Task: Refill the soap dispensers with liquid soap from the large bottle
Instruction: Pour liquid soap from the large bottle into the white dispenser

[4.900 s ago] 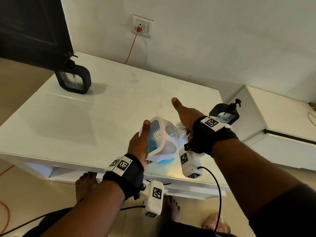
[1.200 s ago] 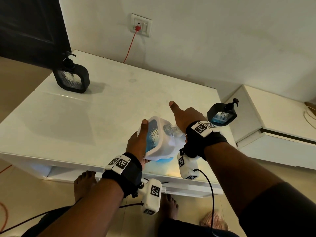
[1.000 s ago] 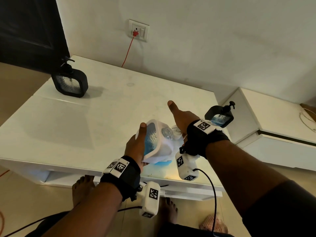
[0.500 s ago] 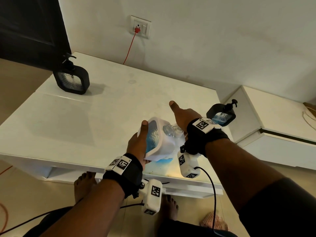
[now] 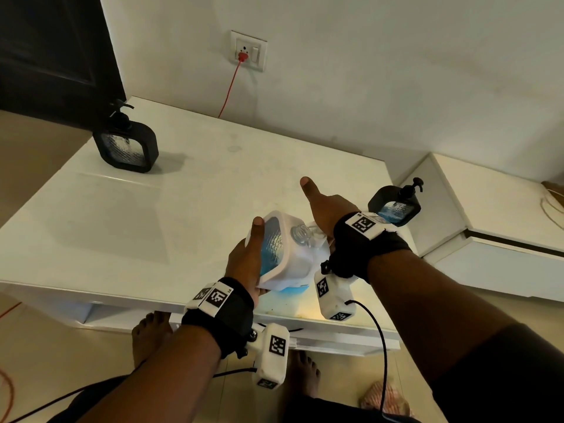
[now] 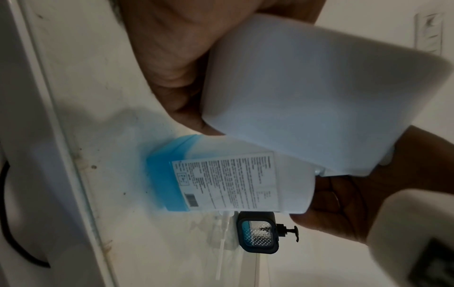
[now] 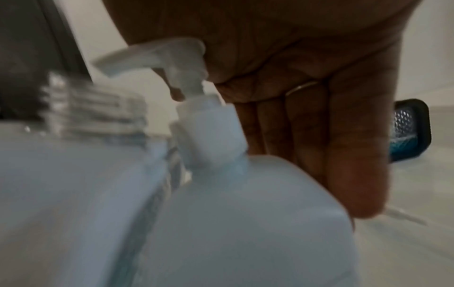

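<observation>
The left hand holds a white soap dispenser tilted over the near edge of the white counter, its grip clamped on it with the thumb on the front. The dispenser's neck is open. The right hand has its grip clamped on the large bottle with blue soap, right beside the dispenser, thumb sticking up. A black dispenser stands far left, another black one to the right.
</observation>
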Motion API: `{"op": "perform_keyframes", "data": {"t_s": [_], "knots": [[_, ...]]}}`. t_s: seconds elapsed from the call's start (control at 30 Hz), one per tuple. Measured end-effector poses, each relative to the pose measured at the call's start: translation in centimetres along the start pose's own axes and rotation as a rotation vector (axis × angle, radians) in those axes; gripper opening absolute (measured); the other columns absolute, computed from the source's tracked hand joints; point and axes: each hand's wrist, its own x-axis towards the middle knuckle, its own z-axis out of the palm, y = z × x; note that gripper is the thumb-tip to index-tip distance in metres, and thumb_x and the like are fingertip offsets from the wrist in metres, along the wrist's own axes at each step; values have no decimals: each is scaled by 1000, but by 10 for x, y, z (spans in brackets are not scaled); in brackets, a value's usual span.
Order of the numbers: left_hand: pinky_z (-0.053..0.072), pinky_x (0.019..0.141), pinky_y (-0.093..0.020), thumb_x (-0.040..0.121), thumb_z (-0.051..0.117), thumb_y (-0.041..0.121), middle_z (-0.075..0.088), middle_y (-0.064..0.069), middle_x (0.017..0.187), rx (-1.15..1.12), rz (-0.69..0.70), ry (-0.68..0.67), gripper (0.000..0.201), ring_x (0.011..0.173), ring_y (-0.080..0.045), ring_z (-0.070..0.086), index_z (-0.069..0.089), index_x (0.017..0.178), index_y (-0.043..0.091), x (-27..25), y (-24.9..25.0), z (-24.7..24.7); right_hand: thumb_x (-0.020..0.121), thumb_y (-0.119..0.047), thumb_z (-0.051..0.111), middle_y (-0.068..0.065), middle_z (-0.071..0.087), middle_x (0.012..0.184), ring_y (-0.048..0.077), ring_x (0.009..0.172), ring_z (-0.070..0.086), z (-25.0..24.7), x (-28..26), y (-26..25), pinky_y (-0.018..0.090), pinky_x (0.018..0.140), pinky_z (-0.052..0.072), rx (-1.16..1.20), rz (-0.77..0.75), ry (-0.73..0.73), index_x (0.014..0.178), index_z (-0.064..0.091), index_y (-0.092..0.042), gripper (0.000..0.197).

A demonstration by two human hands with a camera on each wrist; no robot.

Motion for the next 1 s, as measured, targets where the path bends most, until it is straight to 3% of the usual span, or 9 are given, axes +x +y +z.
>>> {"op": "perform_keyframes", "data": {"t_s": [0.17, 0.33, 0.47, 0.63, 0.7, 0.77, 0.83, 0.93, 1.0], "knots": [[61, 90, -57, 65, 53, 84, 77, -9, 111, -8, 3, 11, 76, 102, -34, 73, 68, 117, 30, 2, -1, 1, 88, -81, 14, 9, 59, 80, 27, 83, 58, -7, -5, -1, 40, 97, 46, 72, 8, -81, 72, 49, -16, 76], [62, 87, -51, 63, 52, 85, 76, -8, 113, -5, 8, 1, 81, 103, -32, 73, 68, 120, 30, 3, -1, -1, 91, -78, 19, 7, 63, 83, 23, 72, 55, 1, 2, 0, 34, 74, 36, -24, -17, 2, 72, 58, -15, 76], [60, 92, -56, 65, 52, 85, 77, -10, 112, -8, 16, -12, 82, 104, -34, 73, 68, 121, 28, 3, -3, -1, 92, -75, 26, 8, 63, 96, 28, 88, 56, 5, 8, 6, 35, 78, 35, -52, 22, 65, 91, 62, -15, 70], [59, 92, -60, 65, 55, 85, 78, -10, 111, -23, 22, 0, 82, 103, -35, 74, 69, 122, 28, 5, -5, -1, 96, -65, 34, 7, 60, 95, 27, 86, 51, 7, 8, 10, 33, 79, 35, -45, 8, 103, 95, 61, -14, 58], [59, 91, -61, 61, 57, 87, 78, -10, 111, -24, 21, 2, 86, 103, -35, 74, 69, 122, 28, 6, -6, -2, 96, -63, 35, 10, 64, 106, 26, 87, 48, 7, 7, 11, 33, 79, 34, -56, -4, 120, 110, 64, -12, 61], [60, 90, -60, 58, 57, 90, 78, -10, 111, -12, 29, 0, 90, 103, -35, 74, 69, 123, 29, 6, -6, -2, 96, -64, 35, 11, 66, 116, 26, 87, 48, 8, 6, 11, 33, 79, 34, -67, -10, 131, 115, 64, -11, 62], [59, 91, -61, 53, 58, 90, 77, -11, 112, -7, 33, -14, 93, 104, -35, 74, 69, 122, 28, 7, -6, -3, 95, -67, 34, 11, 66, 112, 26, 85, 50, 7, 5, 11, 33, 77, 36, -69, -3, 118, 113, 65, -12, 65], [59, 92, -60, 52, 59, 89, 78, -11, 112, -10, 23, -19, 93, 104, -35, 74, 69, 122, 29, 6, -5, -2, 93, -73, 30, 9, 67, 102, 25, 80, 55, 3, 5, 6, 33, 74, 36, -39, 24, 67, 96, 64, -14, 68], [60, 91, -57, 54, 57, 89, 78, -9, 112, -4, 17, -4, 90, 104, -34, 74, 70, 121, 30, 6, -4, -2, 92, -75, 27, 11, 67, 109, 28, 88, 58, -2, 5, 3, 33, 80, 39, -21, 27, 21, 90, 63, -15, 70]]}}
